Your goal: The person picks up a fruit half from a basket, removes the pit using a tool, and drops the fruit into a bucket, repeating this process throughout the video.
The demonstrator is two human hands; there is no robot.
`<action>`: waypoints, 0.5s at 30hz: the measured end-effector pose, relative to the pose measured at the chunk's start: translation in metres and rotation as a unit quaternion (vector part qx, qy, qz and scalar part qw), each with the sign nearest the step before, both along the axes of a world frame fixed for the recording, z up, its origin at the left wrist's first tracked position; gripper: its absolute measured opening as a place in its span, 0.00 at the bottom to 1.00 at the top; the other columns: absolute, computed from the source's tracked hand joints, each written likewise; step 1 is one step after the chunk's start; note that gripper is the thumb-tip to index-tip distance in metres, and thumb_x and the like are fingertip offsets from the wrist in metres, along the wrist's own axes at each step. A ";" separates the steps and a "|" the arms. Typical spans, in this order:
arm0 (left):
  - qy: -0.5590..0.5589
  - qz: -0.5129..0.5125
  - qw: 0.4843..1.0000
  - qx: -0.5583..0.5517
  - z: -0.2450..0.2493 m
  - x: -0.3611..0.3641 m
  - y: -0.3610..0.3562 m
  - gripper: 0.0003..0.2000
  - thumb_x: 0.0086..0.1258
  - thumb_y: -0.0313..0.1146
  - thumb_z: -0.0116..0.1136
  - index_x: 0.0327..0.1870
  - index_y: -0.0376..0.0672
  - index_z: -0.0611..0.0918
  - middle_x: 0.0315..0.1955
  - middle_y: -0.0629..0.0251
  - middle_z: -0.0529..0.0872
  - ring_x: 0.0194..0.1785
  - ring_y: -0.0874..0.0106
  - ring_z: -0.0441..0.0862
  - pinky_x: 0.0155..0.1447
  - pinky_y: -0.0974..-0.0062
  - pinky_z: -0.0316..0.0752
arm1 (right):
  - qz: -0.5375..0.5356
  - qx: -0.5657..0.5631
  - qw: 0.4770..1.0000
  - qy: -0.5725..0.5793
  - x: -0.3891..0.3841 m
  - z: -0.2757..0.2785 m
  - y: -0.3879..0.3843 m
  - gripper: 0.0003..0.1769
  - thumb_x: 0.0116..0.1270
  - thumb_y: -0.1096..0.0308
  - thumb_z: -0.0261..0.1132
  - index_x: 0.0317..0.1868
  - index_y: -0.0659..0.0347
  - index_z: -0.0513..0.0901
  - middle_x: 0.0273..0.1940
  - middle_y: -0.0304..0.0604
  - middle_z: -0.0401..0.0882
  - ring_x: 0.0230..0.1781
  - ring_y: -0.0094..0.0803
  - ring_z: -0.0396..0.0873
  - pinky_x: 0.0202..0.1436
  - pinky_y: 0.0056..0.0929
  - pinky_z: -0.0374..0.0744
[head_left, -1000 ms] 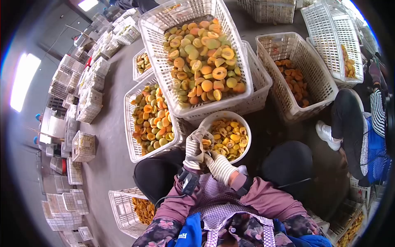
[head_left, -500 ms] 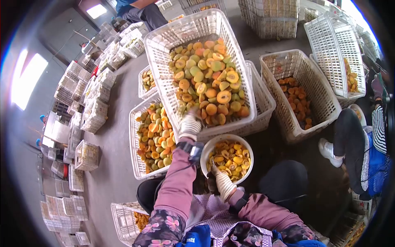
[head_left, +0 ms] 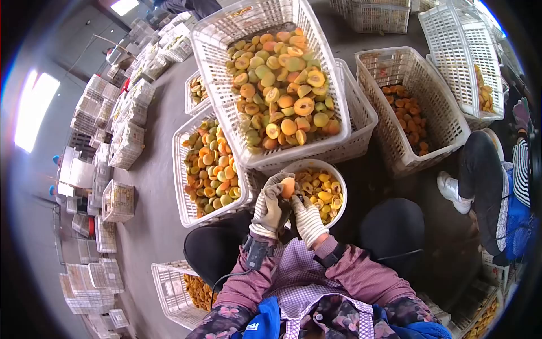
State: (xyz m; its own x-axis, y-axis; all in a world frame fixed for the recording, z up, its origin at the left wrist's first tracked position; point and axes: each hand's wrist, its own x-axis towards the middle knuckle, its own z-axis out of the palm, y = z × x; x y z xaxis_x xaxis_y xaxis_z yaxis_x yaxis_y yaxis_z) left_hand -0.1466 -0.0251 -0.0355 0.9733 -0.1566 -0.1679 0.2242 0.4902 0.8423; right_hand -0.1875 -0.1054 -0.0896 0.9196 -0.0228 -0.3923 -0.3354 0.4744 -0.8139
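The left hand (head_left: 270, 208) clamps a fruit (head_left: 288, 187) close by the bowl (head_left: 344, 189), seemingly to steady it within reach of the right hand (head_left: 309, 223), whose grip I cannot tell.

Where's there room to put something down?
Grey floor shows between the left fruit crate and the far crate stacks. Dark floor shows between the bucket and the white shoe. It's crowded where both gloved hands meet.
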 end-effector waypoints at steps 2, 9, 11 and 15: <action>-0.036 -0.002 0.985 0.169 0.007 -0.004 0.009 0.15 0.72 0.35 0.42 0.53 0.38 0.74 0.41 0.62 0.81 0.44 0.70 0.79 0.51 0.74 0.76 | 0.084 -0.173 0.980 -0.042 -0.006 -0.006 0.003 0.27 0.68 0.49 0.51 0.56 0.64 0.71 0.41 0.62 0.79 0.46 0.57 0.77 0.49 0.42 0.74; 0.043 0.075 0.993 0.079 -0.017 -0.019 0.008 0.22 0.76 0.50 0.37 0.48 0.38 0.76 0.35 0.61 0.83 0.37 0.69 0.80 0.44 0.76 0.77 | 0.117 -0.315 0.940 -0.059 -0.020 0.017 0.001 0.29 0.68 0.47 0.49 0.57 0.63 0.69 0.42 0.67 0.77 0.49 0.59 0.75 0.51 0.45 0.74; 0.057 0.039 0.996 0.061 -0.016 -0.019 0.009 0.22 0.76 0.50 0.38 0.46 0.38 0.76 0.33 0.62 0.82 0.35 0.71 0.80 0.42 0.77 0.76 | 0.094 -0.278 0.954 -0.065 -0.022 0.007 0.004 0.28 0.68 0.47 0.49 0.56 0.64 0.70 0.43 0.67 0.77 0.49 0.59 0.75 0.51 0.45 0.74; -0.060 0.080 0.983 0.153 -0.020 -0.017 0.009 0.20 0.76 0.48 0.40 0.44 0.39 0.76 0.30 0.64 0.80 0.33 0.73 0.78 0.39 0.78 0.75 | 0.144 -0.282 0.947 -0.060 -0.025 0.023 -0.001 0.23 0.70 0.57 0.51 0.57 0.66 0.70 0.44 0.59 0.77 0.46 0.49 0.75 0.51 0.37 0.74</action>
State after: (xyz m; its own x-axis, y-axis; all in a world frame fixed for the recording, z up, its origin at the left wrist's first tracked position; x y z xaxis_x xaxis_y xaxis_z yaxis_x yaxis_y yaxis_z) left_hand -0.1637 -0.0159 -0.0557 0.9970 0.0392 -0.0665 0.0557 0.2303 0.9715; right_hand -0.2129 -0.1069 -0.0671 0.9565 0.0616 -0.2851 -0.2741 -0.1439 -0.9509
